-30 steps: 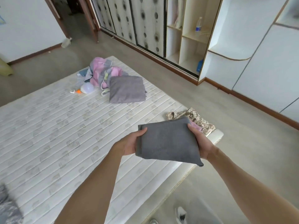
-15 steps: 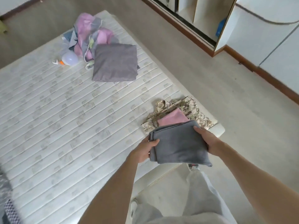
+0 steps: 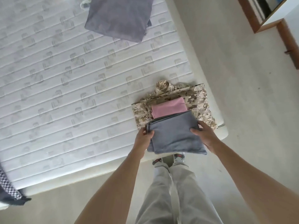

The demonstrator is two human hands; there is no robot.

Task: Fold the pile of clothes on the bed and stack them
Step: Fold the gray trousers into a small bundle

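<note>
Both hands grasp the folded grey garment (image 3: 175,135) by its side edges: left hand (image 3: 143,140) has thumb curled over the left edge with fingers under, right hand (image 3: 204,136) has thumb on top of the right edge, fingers wrapped below. Garment sits lower centre-right of frame, over the near corner of the mattress (image 3: 64,94), its far edge overlapping the pink folded cloth (image 3: 168,106). Whether it is resting on the stack or held just above it, cannot tell. Pink cloth lies on top of the camouflage garment (image 3: 200,101), which lies flat on the mattress corner, collar end toward the top of frame. Near edge of the grey garment hangs past the mattress edge, above the person's shoes (image 3: 178,157). Light trousers (image 3: 176,191) fill bottom centre. Purple-grey folded cloth (image 3: 119,16) lies at top centre on the mattress, well apart from the stack. Dark checked fabric (image 3: 8,189) at lower left edge, blurred. Pale floor (image 3: 242,94) on the right, wardrobe base (image 3: 262,15) in the upper right corner.
</note>
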